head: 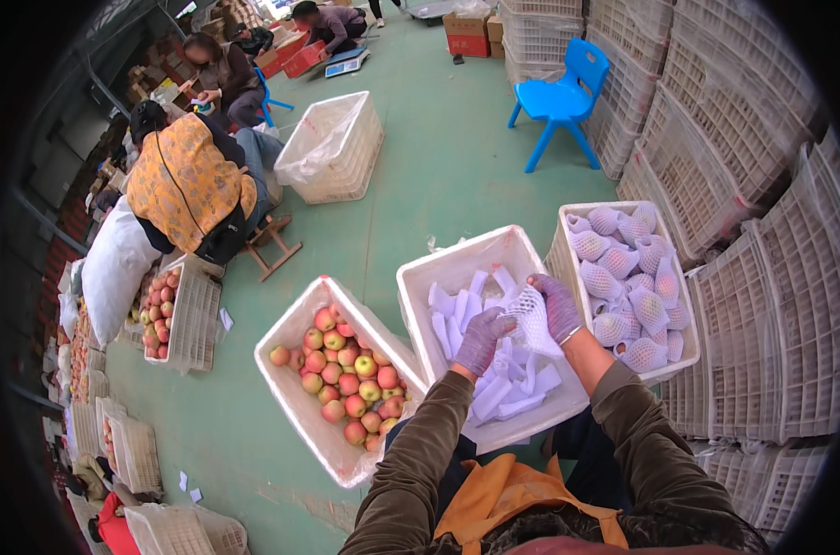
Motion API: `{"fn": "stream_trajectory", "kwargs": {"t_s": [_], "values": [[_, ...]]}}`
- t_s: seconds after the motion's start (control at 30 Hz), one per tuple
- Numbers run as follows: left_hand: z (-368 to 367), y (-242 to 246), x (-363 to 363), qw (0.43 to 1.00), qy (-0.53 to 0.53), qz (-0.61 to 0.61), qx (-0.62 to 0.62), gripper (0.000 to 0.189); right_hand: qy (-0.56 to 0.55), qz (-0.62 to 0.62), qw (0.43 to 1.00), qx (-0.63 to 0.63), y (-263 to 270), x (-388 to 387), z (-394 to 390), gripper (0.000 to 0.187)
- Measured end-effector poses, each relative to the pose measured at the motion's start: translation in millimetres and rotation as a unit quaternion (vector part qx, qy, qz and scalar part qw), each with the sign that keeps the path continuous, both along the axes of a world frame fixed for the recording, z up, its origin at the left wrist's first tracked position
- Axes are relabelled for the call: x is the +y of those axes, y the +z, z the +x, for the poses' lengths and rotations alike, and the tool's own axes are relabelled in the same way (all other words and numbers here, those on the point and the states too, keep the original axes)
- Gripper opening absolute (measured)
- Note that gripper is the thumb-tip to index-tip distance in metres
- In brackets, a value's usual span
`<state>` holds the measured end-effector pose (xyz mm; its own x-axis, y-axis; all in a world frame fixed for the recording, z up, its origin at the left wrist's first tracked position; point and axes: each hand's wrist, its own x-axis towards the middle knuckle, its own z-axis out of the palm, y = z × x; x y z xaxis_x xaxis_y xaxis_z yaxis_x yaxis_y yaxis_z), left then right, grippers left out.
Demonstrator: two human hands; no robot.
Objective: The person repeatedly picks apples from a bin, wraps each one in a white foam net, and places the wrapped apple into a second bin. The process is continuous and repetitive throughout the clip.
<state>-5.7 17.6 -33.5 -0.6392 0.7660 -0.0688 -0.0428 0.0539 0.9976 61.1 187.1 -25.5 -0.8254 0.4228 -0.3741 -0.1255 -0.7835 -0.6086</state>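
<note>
My left hand (485,340) and my right hand (557,305), both in thin purplish gloves, hold a white foam mesh fruit sleeve (536,326) between them. They are over a white plastic crate (414,274) with many flat foam sleeves (503,388) inside. Whether fruit is within the held sleeve cannot be told. Left of this crate, a lined crate (288,388) contains loose red and yellow apples (348,383). At the right, another crate (694,347) is filled with fruit wrapped in foam mesh (618,261).
Tall stacks of white crates (725,139) line the right side. A blue plastic chair (555,100) stands ahead. At upper left, a person in a patterned orange top (184,173) sits near an apple crate (201,326); a plastic-lined crate (344,166) stands beyond.
</note>
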Motion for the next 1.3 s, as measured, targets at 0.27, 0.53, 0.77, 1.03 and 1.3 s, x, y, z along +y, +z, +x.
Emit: {"fn": "stream_trajectory", "kwargs": {"t_s": [0.27,0.53,0.77,1.03,1.3], "values": [[4,8,-1,0.817,-0.017,0.253,-0.518,0.025,0.148,0.682,0.702,-0.14,20,-32,8,0.013],[29,19,-15,0.819,-0.082,0.183,-0.538,0.039,0.169,0.572,0.792,-0.134,12,-21,13,0.032],[15,68,-18,0.902,-0.018,0.36,-0.237,0.038,0.255,0.049,0.962,-0.085,-4,-52,1,0.025],[-116,-6,-164,0.912,0.336,0.214,0.093,0.031,0.287,0.099,0.939,-0.163,-8,-62,6,0.023],[-89,-127,-373,0.694,0.195,-0.634,0.28,0.03,0.296,0.177,0.906,-0.245,-16,-60,8,0.029]]}}
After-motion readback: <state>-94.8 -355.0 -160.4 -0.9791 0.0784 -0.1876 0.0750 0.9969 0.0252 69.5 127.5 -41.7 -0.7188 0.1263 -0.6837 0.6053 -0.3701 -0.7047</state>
